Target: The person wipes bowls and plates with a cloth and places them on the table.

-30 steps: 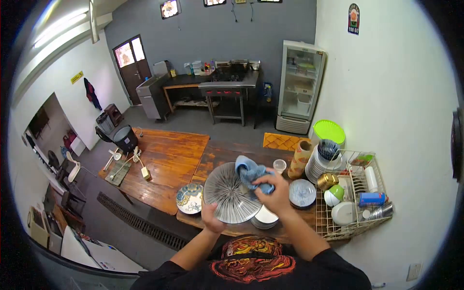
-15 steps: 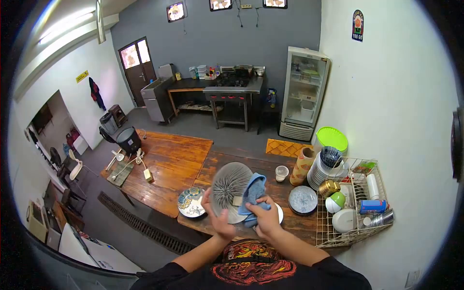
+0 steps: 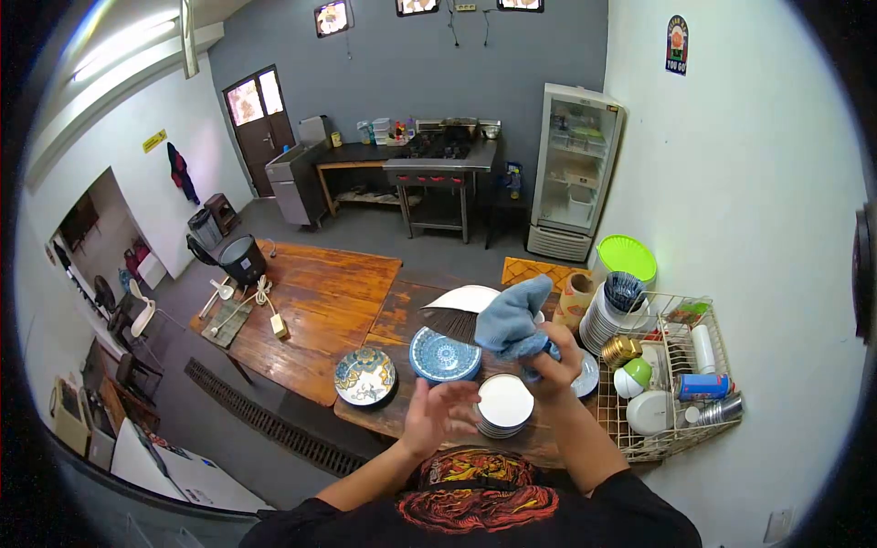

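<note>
A blue cloth is bunched in my right hand, raised over the table. Behind the cloth is the striped plate, tilted so that its pale side and part of the dark pattern show; the cloth hides how it is gripped. My left hand has its fingers apart and holds nothing, just below a blue patterned bowl. White plates are stacked between my hands. A patterned plate lies to the left. Beyond my right hand, a pale blue plate is partly covered.
On the right stands a wire rack with cups and bowls. Beside it are a tall bowl stack, a green lid and a patterned roll. A black pot and a power strip sit on the left table.
The striped plate and cloth have risen and moved right, and the plate has tipped over. My left hand has come off the plate. The blue bowl is now uncovered.
</note>
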`<action>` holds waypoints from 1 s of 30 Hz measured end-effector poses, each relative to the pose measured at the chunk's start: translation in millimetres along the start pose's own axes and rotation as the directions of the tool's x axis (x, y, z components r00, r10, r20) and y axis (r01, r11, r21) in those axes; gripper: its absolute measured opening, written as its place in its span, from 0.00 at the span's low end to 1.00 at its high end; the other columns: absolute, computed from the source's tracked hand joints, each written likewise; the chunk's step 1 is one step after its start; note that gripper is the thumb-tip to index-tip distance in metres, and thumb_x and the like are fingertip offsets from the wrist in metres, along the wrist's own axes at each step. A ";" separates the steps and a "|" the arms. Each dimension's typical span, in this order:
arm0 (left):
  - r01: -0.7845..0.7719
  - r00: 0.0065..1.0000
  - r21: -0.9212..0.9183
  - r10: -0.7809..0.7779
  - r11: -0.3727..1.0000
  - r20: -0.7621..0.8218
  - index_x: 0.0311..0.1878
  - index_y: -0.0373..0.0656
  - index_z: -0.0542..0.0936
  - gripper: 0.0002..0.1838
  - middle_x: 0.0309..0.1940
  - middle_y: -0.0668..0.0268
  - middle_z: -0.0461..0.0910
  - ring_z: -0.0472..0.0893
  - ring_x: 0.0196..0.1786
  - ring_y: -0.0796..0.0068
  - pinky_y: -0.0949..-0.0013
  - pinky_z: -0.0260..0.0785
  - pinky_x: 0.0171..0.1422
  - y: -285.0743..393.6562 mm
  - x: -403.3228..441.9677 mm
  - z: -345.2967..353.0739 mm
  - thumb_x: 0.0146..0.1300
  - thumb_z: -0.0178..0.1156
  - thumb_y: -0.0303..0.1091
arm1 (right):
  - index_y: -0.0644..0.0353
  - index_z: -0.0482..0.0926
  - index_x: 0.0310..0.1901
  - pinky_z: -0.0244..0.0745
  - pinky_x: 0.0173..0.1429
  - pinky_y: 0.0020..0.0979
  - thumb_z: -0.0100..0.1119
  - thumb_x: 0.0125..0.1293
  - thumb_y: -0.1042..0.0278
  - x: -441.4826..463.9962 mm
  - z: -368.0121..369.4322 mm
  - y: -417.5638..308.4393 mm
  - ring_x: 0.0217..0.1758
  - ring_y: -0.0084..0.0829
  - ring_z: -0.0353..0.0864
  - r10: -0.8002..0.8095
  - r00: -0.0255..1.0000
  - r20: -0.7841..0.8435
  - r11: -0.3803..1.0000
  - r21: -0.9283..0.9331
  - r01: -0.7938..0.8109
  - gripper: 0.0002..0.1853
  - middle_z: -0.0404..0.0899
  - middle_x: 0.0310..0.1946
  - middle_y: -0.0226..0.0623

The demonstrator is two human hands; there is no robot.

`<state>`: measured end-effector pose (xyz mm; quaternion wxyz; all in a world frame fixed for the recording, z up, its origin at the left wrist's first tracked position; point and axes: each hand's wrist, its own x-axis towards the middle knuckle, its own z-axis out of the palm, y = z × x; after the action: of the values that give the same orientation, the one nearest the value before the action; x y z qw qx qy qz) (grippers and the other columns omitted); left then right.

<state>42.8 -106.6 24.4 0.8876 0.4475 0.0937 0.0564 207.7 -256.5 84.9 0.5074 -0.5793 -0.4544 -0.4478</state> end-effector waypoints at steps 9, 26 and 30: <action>-0.159 0.983 -0.457 0.185 0.875 0.012 0.73 0.37 0.66 0.42 0.65 0.46 0.75 0.79 0.61 0.53 0.53 0.68 0.67 58.4 3.6 39.7 0.70 0.39 0.65 | 0.59 0.82 0.31 0.80 0.39 0.37 0.73 0.48 0.78 -7.7 0.0 -9.2 0.39 0.44 0.85 -0.404 0.912 0.072 0.900 0.212 0.381 0.10 0.83 0.44 0.39; -0.389 0.919 -0.077 0.381 0.918 -0.100 0.70 0.34 0.67 0.30 0.60 0.50 0.78 0.80 0.57 0.59 0.64 0.73 0.61 32.6 5.5 -15.1 0.64 0.52 0.30 | 0.54 0.82 0.52 0.78 0.60 0.41 0.71 0.54 0.74 -33.0 -9.2 -40.6 0.59 0.44 0.81 0.474 0.881 0.008 0.872 0.134 -0.470 0.21 0.80 0.57 0.46; -0.374 0.927 0.099 0.374 0.922 0.020 0.70 0.34 0.68 0.29 0.60 0.53 0.79 0.80 0.56 0.62 0.66 0.73 0.60 25.0 9.9 -10.5 0.64 0.52 0.27 | 0.52 0.84 0.54 0.74 0.68 0.42 0.71 0.55 0.70 -22.4 8.2 -47.1 0.67 0.46 0.76 0.093 0.943 0.320 0.935 0.297 -0.193 0.22 0.77 0.65 0.41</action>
<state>49.8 -81.7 37.3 0.8367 0.5015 0.0093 0.2198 157.9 -246.5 70.8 0.5518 -0.5813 -0.5499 -0.2349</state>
